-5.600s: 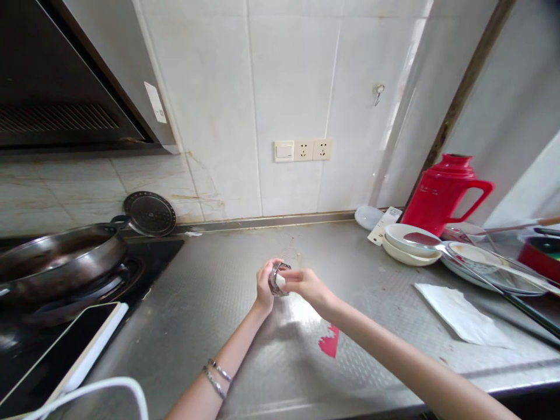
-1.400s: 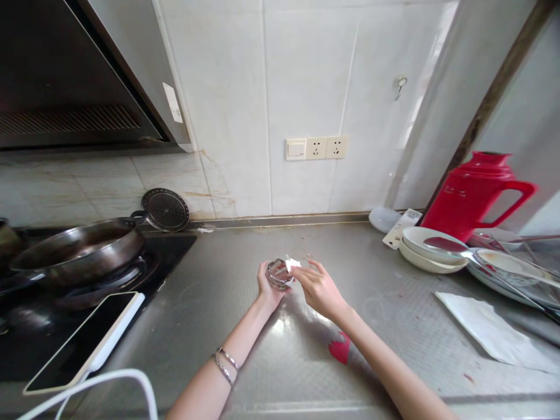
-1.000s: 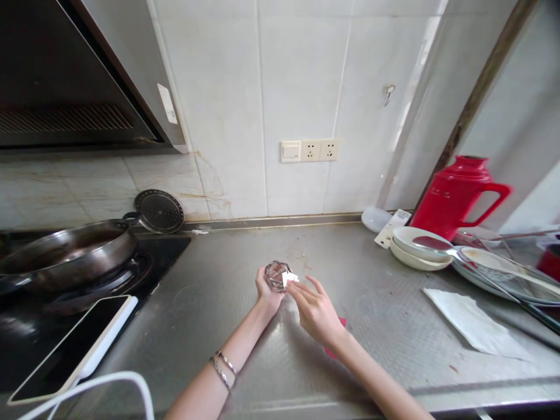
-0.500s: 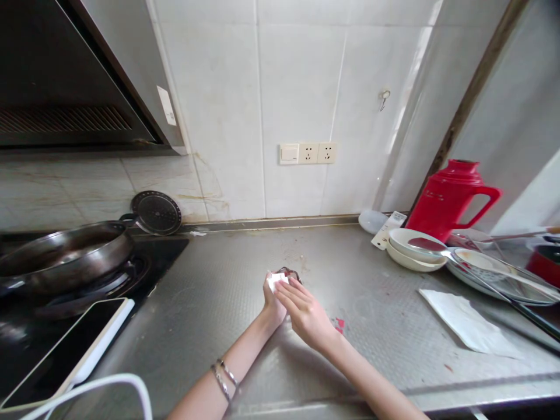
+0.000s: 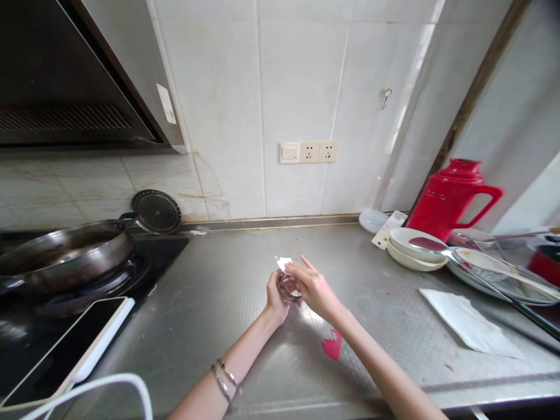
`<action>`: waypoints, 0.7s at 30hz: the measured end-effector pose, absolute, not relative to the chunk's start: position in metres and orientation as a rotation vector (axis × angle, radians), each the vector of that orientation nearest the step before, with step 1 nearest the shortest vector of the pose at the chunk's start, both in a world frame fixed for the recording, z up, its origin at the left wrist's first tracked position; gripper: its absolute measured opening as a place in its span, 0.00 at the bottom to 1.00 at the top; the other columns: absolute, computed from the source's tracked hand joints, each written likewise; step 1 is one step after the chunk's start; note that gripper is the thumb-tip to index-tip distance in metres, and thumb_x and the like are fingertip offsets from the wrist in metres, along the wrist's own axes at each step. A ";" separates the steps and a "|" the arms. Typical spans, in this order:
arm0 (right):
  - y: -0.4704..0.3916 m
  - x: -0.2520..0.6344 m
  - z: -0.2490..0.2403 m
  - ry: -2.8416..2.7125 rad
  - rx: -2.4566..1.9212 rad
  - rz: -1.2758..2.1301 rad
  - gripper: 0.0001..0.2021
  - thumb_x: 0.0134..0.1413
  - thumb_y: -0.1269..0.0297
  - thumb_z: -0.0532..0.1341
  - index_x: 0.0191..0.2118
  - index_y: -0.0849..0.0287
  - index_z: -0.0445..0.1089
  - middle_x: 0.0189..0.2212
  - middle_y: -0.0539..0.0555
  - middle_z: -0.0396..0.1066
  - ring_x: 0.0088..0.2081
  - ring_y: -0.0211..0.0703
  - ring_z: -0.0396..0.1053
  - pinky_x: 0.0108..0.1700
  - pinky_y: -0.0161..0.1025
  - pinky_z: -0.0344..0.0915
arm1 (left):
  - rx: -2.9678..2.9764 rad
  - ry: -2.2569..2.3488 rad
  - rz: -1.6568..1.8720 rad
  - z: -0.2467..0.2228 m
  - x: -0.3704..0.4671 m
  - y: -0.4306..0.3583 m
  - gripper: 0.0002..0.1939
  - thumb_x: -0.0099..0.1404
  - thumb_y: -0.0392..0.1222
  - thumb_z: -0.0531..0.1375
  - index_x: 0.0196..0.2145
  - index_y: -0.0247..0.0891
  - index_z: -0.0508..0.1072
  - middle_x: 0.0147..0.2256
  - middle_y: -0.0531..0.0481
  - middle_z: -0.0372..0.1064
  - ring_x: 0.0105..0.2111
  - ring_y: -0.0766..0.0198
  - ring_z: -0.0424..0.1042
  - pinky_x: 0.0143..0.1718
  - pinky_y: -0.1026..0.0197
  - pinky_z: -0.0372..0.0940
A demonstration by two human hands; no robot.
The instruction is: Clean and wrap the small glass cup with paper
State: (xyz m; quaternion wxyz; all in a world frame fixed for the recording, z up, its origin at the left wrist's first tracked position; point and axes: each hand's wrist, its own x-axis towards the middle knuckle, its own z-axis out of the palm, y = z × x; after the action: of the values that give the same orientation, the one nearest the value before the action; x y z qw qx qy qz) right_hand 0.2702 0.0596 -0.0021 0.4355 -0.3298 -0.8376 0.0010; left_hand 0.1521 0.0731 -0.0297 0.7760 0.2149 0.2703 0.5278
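Over the middle of the steel counter, my left hand (image 5: pixel 276 302) is wrapped around a small clear glass (image 5: pixel 289 289), whose round opening faces me. My right hand (image 5: pixel 315 287) pinches a piece of white tissue (image 5: pixel 284 263) at the glass's far side, with one finger raised. Part of the tissue is hidden behind the fingers. A torn pinkish-red scrap (image 5: pixel 332 345) lies on the counter below my right wrist.
At left are a frying pan (image 5: pixel 65 256) on the stove and a phone (image 5: pixel 61 356) with a white cable. To the right stand a red thermos (image 5: pixel 450 195), stacked bowls (image 5: pixel 415 259), plates with utensils and a folded white napkin (image 5: pixel 468 321).
The glass has turned so its opening shows. My right hand has shifted slightly right and the tissue has moved to the far side. More of the red scrap is visible.
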 end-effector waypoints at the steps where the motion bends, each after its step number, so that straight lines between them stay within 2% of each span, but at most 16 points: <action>1: 0.062 0.275 -0.003 -2.092 -0.822 -0.008 0.25 0.54 0.82 0.49 0.54 0.54 0.66 0.47 0.58 0.74 0.51 0.44 0.71 0.60 0.60 0.56 | 0.506 0.586 1.148 -0.028 0.151 0.073 0.17 0.61 0.48 0.50 0.29 0.32 0.73 0.20 0.46 0.69 0.16 0.61 0.66 0.14 0.64 0.55; 6: 0.062 0.292 -0.005 -2.140 -0.850 -0.016 0.28 0.54 0.84 0.48 0.57 0.52 0.62 0.45 0.55 0.75 0.46 0.42 0.74 0.60 0.60 0.57 | 0.501 0.609 1.154 -0.025 0.147 0.074 0.20 0.61 0.49 0.50 0.31 0.30 0.74 0.25 0.42 0.73 0.20 0.59 0.69 0.14 0.64 0.56; 10: 0.054 0.294 -0.005 -2.176 -0.862 -0.038 0.29 0.51 0.85 0.48 0.56 0.54 0.63 0.48 0.56 0.74 0.50 0.43 0.72 0.60 0.58 0.59 | 0.495 0.607 1.155 -0.028 0.145 0.077 0.20 0.61 0.50 0.51 0.32 0.30 0.74 0.23 0.42 0.72 0.20 0.58 0.69 0.15 0.64 0.56; 16: 0.037 0.283 -0.009 -2.189 -0.896 -0.161 0.28 0.46 0.87 0.47 0.50 0.61 0.68 0.46 0.61 0.74 0.51 0.46 0.71 0.60 0.58 0.60 | 0.310 0.630 1.222 -0.033 0.139 0.082 0.18 0.60 0.50 0.52 0.33 0.33 0.73 0.23 0.45 0.73 0.19 0.60 0.69 0.18 0.64 0.57; 21: 0.021 0.266 -0.013 -2.170 -0.860 -0.215 0.29 0.46 0.87 0.46 0.52 0.62 0.66 0.46 0.63 0.74 0.51 0.47 0.70 0.58 0.58 0.62 | 0.225 0.620 1.286 -0.036 0.137 0.088 0.18 0.59 0.51 0.52 0.30 0.33 0.73 0.23 0.48 0.72 0.23 0.60 0.71 0.25 0.62 0.63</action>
State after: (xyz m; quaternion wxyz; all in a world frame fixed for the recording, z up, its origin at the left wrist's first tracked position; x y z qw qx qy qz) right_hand 0.2657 0.0207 -0.0132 0.3882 -0.3382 -0.8531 -0.0847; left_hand 0.1374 0.0875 -0.0361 0.7500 0.1029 0.2839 0.5885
